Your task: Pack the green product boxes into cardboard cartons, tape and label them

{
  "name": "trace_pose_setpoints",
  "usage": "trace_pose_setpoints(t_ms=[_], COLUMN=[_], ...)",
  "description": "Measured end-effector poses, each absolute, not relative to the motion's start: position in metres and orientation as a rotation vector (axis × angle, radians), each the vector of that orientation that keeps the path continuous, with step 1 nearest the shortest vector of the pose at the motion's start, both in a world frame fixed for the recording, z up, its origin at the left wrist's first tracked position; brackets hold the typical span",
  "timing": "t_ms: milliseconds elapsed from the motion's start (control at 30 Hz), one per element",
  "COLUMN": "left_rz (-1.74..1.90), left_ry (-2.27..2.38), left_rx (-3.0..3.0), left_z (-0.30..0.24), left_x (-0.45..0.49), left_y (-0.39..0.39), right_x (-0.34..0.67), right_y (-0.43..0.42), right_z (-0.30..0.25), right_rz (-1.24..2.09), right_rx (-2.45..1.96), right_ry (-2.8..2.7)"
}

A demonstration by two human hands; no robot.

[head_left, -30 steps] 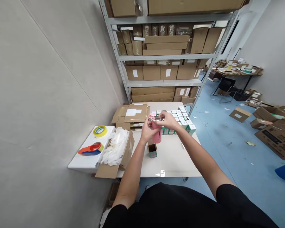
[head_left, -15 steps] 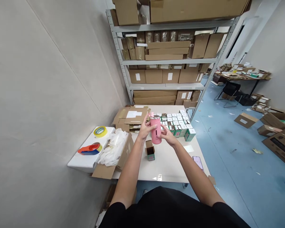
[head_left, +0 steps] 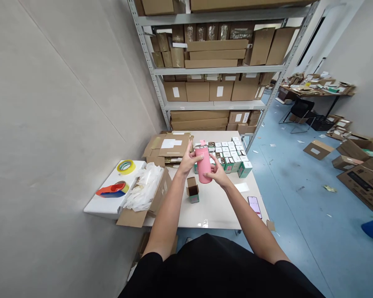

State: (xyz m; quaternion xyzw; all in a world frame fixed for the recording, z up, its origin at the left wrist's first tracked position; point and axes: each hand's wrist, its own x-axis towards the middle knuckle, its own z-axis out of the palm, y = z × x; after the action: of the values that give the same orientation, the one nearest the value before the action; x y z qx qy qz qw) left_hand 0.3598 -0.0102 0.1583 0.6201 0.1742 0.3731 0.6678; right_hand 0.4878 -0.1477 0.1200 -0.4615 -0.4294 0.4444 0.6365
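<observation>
While held upright above the table [head_left: 217, 209], one pink bottle [head_left: 203, 164]: left hand [head_left: 186, 162] wrapped round its upper side, right hand [head_left: 216, 171] cupping the base, fingers closed on it. Small carton [head_left: 192, 191] (flaps open, seemingly empty) stands just below; bottle not yet boxed. Sealed cartons [head_left: 233, 155] rowed behind.

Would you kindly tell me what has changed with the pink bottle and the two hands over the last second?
The right hand has left the top of the pink bottle and moved down to grip its lower side. The left hand still holds the bottle's left side, above the table. The open small box below it and the rows of small boxes behind have not moved.
</observation>
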Motion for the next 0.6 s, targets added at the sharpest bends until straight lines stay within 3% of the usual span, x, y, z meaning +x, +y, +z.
trace_pose_setpoints(t_ms=[133, 333, 600], left_rz=[0.853, 0.901, 0.898], left_ry=[0.440, 0.453, 0.491], left_rx=[1.438, 1.416, 1.417], left_z=[0.156, 0.159, 0.158], left_x=[0.363, 0.365, 0.367], left_y=[-0.011, -0.009, -0.002], right_x=[0.487, 0.489, 0.483], right_y=[-0.145, -0.143, -0.137], right_z=[0.113, 0.111, 0.109], right_rz=[0.892, 0.975, 0.746], right_rx=[-1.105, -1.020, -1.163], right_ry=[-0.911, -0.971, -0.860])
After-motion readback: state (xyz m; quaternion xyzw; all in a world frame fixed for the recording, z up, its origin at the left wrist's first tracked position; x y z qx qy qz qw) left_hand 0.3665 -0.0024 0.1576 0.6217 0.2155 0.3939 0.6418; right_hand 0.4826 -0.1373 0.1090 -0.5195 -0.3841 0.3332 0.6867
